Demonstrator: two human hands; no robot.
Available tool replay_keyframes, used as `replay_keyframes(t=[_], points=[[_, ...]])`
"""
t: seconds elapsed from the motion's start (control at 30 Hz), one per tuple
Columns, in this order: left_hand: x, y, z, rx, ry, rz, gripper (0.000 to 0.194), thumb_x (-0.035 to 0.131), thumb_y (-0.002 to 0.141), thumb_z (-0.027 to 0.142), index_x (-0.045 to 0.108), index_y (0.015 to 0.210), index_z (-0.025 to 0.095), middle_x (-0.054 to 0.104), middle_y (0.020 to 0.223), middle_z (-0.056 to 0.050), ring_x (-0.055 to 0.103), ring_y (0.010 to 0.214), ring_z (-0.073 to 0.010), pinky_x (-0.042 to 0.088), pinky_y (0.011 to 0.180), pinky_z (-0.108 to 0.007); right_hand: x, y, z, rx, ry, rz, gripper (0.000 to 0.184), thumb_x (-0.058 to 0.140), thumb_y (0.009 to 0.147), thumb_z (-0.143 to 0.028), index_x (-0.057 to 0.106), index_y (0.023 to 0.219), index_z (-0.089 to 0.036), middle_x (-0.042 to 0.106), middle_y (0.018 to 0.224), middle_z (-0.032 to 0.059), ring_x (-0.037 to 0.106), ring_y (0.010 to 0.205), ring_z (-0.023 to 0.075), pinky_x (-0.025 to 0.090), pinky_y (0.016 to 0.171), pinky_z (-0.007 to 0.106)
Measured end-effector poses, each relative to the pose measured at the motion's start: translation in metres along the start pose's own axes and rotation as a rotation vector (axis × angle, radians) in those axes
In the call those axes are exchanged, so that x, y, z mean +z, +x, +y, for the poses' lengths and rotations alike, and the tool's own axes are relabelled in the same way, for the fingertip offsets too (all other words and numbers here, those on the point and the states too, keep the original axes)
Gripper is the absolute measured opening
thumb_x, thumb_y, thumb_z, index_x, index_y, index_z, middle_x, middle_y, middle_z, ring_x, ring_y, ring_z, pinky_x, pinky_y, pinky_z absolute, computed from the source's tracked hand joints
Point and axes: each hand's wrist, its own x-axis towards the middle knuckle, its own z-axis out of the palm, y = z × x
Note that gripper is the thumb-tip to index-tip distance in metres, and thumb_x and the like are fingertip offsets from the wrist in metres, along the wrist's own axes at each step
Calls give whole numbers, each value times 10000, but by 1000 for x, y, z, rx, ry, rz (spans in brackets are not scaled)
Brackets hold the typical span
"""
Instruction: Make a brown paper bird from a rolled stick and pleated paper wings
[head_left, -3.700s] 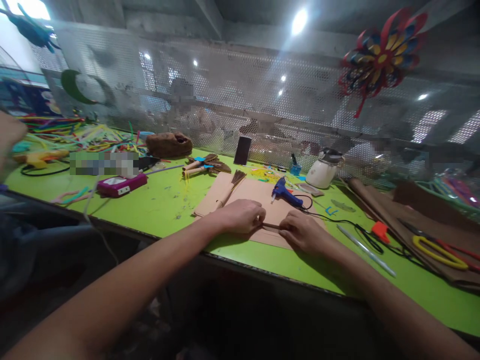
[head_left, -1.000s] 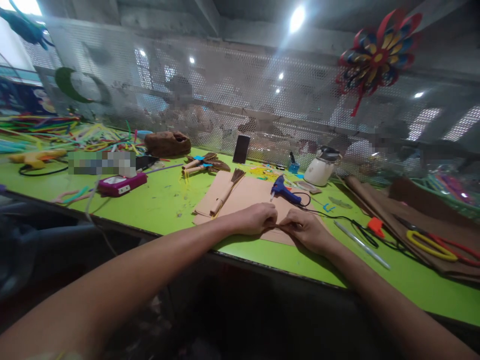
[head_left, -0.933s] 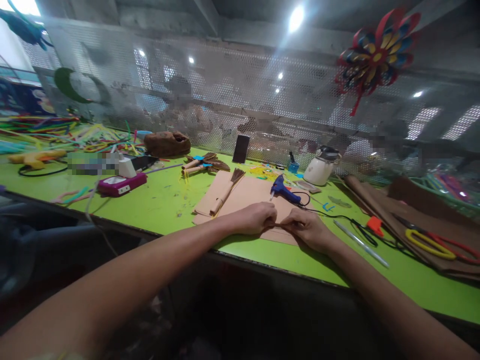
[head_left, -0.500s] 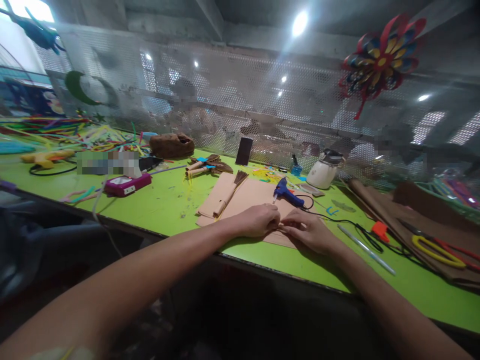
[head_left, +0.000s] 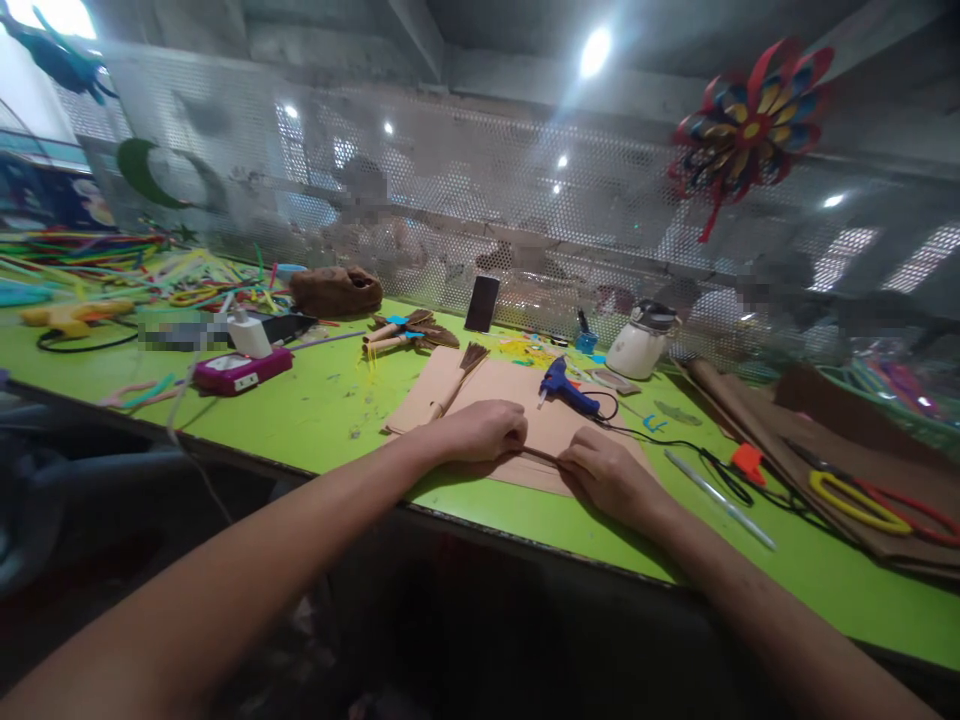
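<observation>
A thin brown paper strip [head_left: 541, 456] stretches between my two hands, low over the near edge of the tan paper sheets [head_left: 502, 388]. My left hand [head_left: 487, 430] is closed on its left end, with the fingers curled under. At the other end, my right hand [head_left: 604, 468] pinches the strip between thumb and fingers. Whether the strip is loose or the rolled edge of a sheet, I cannot tell. Just beyond the hands, a blue glue gun [head_left: 568, 388] lies on the paper. A small brown paper broom [head_left: 459, 380] rests on the sheets, its handle partly behind my left hand.
Scissors with yellow and red handles [head_left: 862, 503] lie on brown paper at the right, near a pen [head_left: 720, 498]. A white jug [head_left: 641, 342], a phone [head_left: 481, 304] and a brown pouch [head_left: 335, 292] stand farther back. At left is a purple power strip [head_left: 244, 372].
My hands have moved apart, the left one leftward, and more of the brown strip shows between them. The whole view has shifted slightly.
</observation>
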Motion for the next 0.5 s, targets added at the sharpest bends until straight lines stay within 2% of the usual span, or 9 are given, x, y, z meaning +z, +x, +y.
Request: replay_keyframes(t=[0.3,0.5], points=[[-10,-7,15,89,79,2,87,512,783,165,585,739,148,546,763,-44,512,727,-141,392,668,-235,-4,3,1,-21,2,-94,142,466,842,-141,530,717,-165,512,739,63,465,725,180,392,634,292],[-16,-10,20,115,150,2,72,500,767,153,550,715,154,528,750,-42,492,699,-141,380,633,-245,-10,5,1,-73,-39,-185,99,458,852,-154,536,791,-153,526,789,70,455,737,180,385,649,308]])
